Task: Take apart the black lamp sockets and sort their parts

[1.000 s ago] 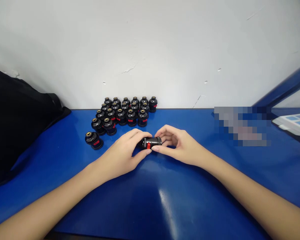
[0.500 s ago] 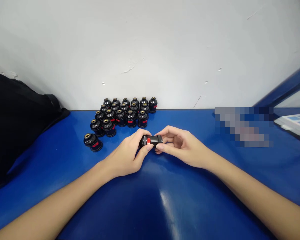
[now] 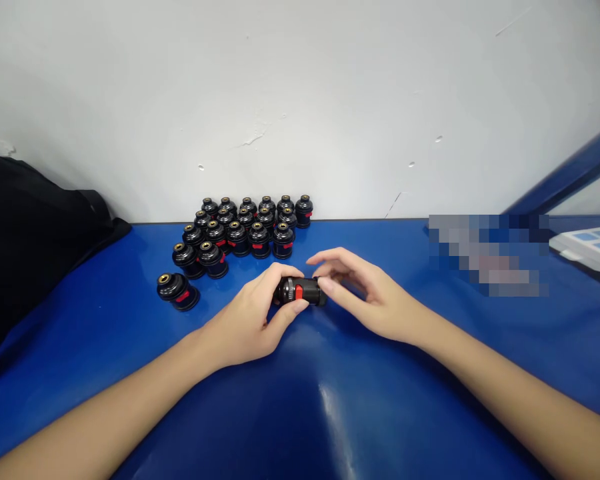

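At the table's middle, one left hand grips one part sideways; one right hand curves open at its end, contact unclear. Nineteen other parts stand farther back, leftward.

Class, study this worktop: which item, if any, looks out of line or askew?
The front-left black socket stands apart from the clustered sockets, its top tilted left; the wall behind shows chips and scratches.
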`<move>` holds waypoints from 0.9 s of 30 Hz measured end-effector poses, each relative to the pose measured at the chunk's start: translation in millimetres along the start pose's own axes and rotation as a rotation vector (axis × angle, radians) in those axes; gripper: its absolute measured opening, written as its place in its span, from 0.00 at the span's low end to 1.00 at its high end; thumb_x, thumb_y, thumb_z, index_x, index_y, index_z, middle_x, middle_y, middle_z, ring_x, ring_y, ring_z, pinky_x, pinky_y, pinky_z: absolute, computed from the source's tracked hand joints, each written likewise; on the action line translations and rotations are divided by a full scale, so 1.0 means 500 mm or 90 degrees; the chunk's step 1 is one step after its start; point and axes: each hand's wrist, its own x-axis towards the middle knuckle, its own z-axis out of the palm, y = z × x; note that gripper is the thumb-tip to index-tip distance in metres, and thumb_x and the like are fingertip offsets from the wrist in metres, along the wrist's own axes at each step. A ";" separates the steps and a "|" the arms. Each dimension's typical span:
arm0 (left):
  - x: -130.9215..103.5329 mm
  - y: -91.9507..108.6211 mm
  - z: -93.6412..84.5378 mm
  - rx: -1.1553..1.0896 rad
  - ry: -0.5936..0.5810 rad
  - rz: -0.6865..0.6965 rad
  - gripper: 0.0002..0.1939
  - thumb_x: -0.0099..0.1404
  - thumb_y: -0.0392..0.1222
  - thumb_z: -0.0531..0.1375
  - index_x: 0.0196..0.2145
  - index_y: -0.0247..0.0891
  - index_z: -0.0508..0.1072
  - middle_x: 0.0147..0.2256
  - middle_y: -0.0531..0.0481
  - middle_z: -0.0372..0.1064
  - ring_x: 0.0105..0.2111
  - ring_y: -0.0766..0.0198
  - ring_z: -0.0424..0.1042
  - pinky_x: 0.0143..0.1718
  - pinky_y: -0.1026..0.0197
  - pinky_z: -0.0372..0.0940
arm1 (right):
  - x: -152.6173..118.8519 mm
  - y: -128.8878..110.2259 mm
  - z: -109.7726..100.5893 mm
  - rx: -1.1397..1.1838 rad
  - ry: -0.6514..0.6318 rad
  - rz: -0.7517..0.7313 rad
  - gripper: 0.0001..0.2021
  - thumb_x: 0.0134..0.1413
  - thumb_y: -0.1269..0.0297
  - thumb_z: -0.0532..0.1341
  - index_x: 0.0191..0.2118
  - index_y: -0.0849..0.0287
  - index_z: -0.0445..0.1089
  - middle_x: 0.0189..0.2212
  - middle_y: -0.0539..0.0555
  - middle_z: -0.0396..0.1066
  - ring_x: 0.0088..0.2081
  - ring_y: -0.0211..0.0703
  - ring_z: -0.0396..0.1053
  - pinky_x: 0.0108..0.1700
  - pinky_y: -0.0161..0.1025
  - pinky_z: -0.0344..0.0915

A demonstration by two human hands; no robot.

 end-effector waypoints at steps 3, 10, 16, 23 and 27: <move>-0.001 -0.004 0.001 -0.005 0.006 -0.002 0.12 0.79 0.43 0.58 0.56 0.41 0.64 0.47 0.46 0.75 0.41 0.59 0.76 0.43 0.57 0.70 | -0.004 0.001 -0.001 -0.014 -0.021 -0.040 0.26 0.64 0.56 0.68 0.64 0.50 0.62 0.51 0.58 0.75 0.47 0.51 0.73 0.50 0.48 0.72; -0.002 -0.001 0.002 -0.015 0.002 -0.001 0.12 0.78 0.44 0.59 0.56 0.41 0.64 0.47 0.46 0.75 0.41 0.59 0.76 0.43 0.57 0.70 | -0.007 -0.002 0.004 -0.022 -0.032 -0.033 0.27 0.66 0.54 0.67 0.66 0.50 0.61 0.53 0.58 0.74 0.48 0.50 0.72 0.50 0.47 0.70; -0.001 -0.004 0.003 -0.009 -0.001 0.004 0.12 0.78 0.43 0.59 0.56 0.41 0.64 0.46 0.47 0.74 0.42 0.59 0.76 0.45 0.57 0.70 | -0.007 -0.006 -0.004 -0.040 -0.043 -0.017 0.23 0.68 0.54 0.64 0.64 0.50 0.62 0.48 0.57 0.75 0.46 0.51 0.73 0.50 0.48 0.72; -0.003 -0.004 0.002 0.004 0.010 0.007 0.12 0.78 0.43 0.59 0.55 0.41 0.64 0.48 0.45 0.74 0.44 0.58 0.77 0.46 0.56 0.71 | -0.013 0.000 -0.003 -0.057 -0.045 -0.008 0.23 0.68 0.53 0.63 0.63 0.50 0.63 0.47 0.56 0.75 0.44 0.51 0.73 0.47 0.47 0.73; -0.003 -0.005 0.003 0.007 0.012 0.005 0.12 0.78 0.43 0.59 0.56 0.41 0.64 0.47 0.46 0.74 0.43 0.58 0.77 0.45 0.55 0.72 | -0.013 0.004 -0.003 -0.047 -0.063 0.016 0.22 0.70 0.52 0.61 0.64 0.49 0.63 0.46 0.56 0.76 0.43 0.50 0.74 0.45 0.46 0.73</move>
